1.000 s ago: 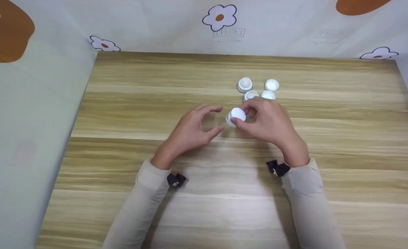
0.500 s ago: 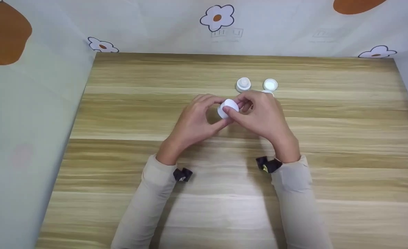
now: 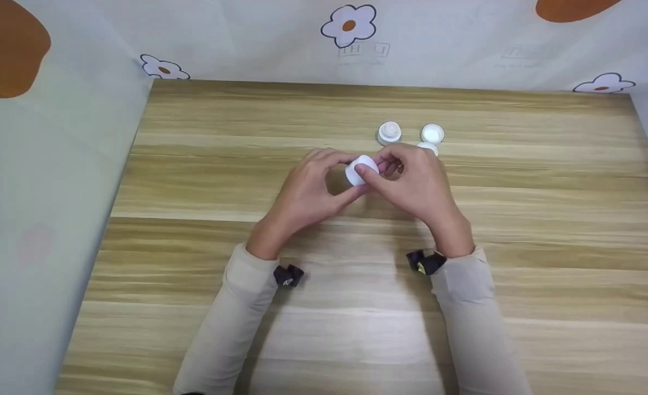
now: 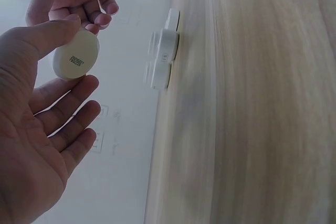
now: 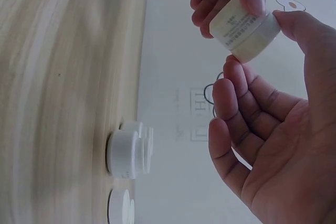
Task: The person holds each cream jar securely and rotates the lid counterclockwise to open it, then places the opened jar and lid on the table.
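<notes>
A small white cream jar [image 3: 356,173] with its lid on is held between both hands above the table, tilted. My left hand [image 3: 313,189] grips the jar's body between thumb and fingers. In the left wrist view the jar's bottom [image 4: 77,59] shows a printed date code. My right hand [image 3: 417,184] pinches the lid [image 5: 260,40] between thumb and fingertips, its other fingers loosely bent. Printed text runs along the jar's side in the right wrist view. Just beyond the right hand, an uncapped jar [image 3: 389,133] stands on the table.
Two white lids, one farther back [image 3: 432,134] and one partly behind the right hand [image 3: 428,148], lie on the wood-grain table [image 3: 219,164]. A second uncapped jar is hidden by that hand in the head view. A patterned cloth [image 3: 247,38] hangs behind.
One second ago only my right hand held the jar, with my left hand apart beside it. Both hands came together slightly up and left, and my left fingers closed round the jar.
</notes>
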A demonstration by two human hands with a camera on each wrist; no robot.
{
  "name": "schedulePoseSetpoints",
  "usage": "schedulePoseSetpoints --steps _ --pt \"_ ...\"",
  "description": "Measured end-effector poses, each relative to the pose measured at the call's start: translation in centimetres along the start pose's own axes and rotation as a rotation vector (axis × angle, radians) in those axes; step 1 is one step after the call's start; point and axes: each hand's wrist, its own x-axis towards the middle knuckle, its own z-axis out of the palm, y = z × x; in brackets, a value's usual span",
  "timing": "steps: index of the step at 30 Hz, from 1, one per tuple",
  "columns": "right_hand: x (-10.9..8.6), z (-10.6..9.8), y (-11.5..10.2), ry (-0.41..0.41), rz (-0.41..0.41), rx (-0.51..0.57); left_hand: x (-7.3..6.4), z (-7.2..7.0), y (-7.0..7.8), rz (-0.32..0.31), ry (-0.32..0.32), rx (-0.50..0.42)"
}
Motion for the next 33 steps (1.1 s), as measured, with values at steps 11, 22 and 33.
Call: schedulePoseSetpoints --steps 11,22,33 --pt "-0.13 -0.16 -0.34 -0.019 -0.026 0.067 -0.11 -0.61 0.38 0.01 0.021 -0.042" --pt "-0.2 -0.16 -0.38 -0.026 -0.032 0.104 -0.05 -0.82 0.37 0.007 0.01 -0.071" --pt "-0.24 -0.2 -0.43 -0.027 -0.045 0.133 -0.18 -0.96 0.17 0.041 -0.005 -0.084"
